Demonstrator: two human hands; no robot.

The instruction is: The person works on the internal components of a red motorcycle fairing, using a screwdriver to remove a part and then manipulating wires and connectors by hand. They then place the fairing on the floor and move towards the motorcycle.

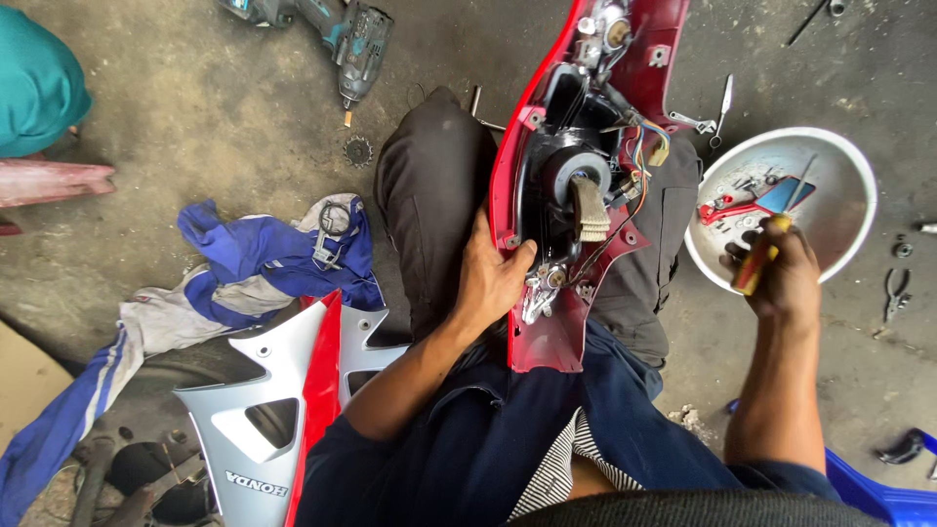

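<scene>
1. A red motorcycle headlight cowl (547,332) lies inside-up across the person's lap, its lamp housing, coloured wires and a tan strap exposed.
2. Judging by the loose parts around, the panel is already off the bike and partly stripped; the lamp unit and its wiring are still fitted inside.
3. The left hand (493,278) grips the cowl's left edge, fingers wrapped behind, thumb pressing on the inner rim.
4. The right hand (781,273) is closed round a yellow-handled screwdriver (759,259), held over a white bowl (849,166) of screws on the concrete floor.
5. A silver and red fairing (283,390), blue cloth (254,259) and an impact driver (356,44) lie nearby.
</scene>
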